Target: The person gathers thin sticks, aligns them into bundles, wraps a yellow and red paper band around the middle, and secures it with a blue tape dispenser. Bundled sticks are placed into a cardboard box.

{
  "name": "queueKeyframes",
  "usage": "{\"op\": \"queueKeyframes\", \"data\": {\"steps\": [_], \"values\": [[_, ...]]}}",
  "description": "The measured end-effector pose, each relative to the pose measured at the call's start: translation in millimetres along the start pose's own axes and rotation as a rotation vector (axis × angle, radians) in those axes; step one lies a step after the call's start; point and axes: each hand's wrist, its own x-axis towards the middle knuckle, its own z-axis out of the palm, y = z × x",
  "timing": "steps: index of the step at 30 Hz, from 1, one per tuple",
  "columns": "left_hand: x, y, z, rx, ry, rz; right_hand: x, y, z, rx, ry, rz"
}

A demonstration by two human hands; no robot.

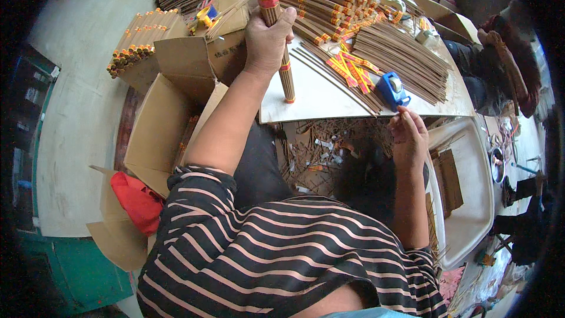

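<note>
My left hand (pixel 265 40) is wrapped round a bundle of brown incense sticks (pixel 286 82) with red and yellow paper bands. The bundle stands nearly upright, its lower end on the white table (pixel 306 106) close to the near edge. By the table's front edge my right hand (pixel 410 132) pinches thumb and fingers together, right at a blue tape dispenser (pixel 391 90). Whatever is between those fingertips is too small to make out. Red and yellow paper strips (pixel 353 70) lie between the bundle and the dispenser. Loose incense sticks (pixel 406 59) are spread behind the dispenser.
Finished bundles (pixel 318 3) are stacked at the table's back. Left of me stand an open cardboard box (pixel 156 123) and a carton topped with bundles (pixel 144 41). A white tub (pixel 471 200) sits at my right. Another person (pixel 506 65) is at the far right. Scraps litter the floor.
</note>
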Motion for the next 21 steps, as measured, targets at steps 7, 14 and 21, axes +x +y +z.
{"op": "queueKeyframes", "data": {"steps": [7, 14, 21], "values": [[2, -8, 0, -0.001, -0.084, 0.028, 9, 8, -11, 0.037, 0.021, 0.013], [-14, -69, -34, 0.246, -0.115, -0.079, 11, 16, -2, -0.018, 0.052, 0.06], [17, 4, -139, 0.337, 0.169, 0.072, 7, 28, -8, -0.422, -0.043, -0.1]]}}
